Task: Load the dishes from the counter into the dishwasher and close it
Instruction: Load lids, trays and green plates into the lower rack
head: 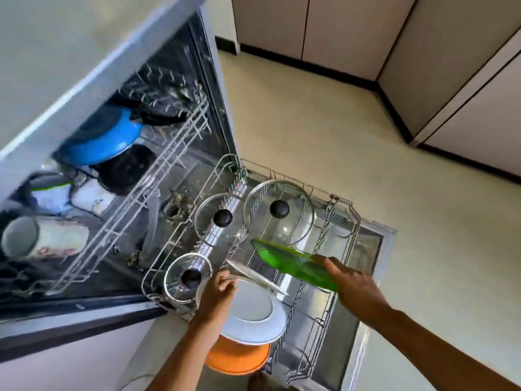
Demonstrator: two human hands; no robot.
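The dishwasher stands open, its door dropped flat and the lower rack drawn out over it. The person leans over the rack with both arms out. The right hand grips a green plate by its near rim, fingers wrapped under the edge and one fingertip lying along the top. The plate is tilted and held above the middle of the lower rack, just in front of the largest glass lid. The left hand curls its fingers over the far rim of a white plate, carried nearly flat over the rack's near corner. An orange plate shows directly beneath the white one, though I cannot tell whether the same hand bears it. Between the two hands a thin white edge slants across; it may be another plate standing in the tines, but it is too blurred to be sure. Two more glass lids with black knobs sit in the rack, a middle lid beside the largest and a small lid touching the left hand's knuckles. The upper rack holds a blue bowl, a black bowl and a mug on its side. Pale cabinets line the far side of the beige floor.
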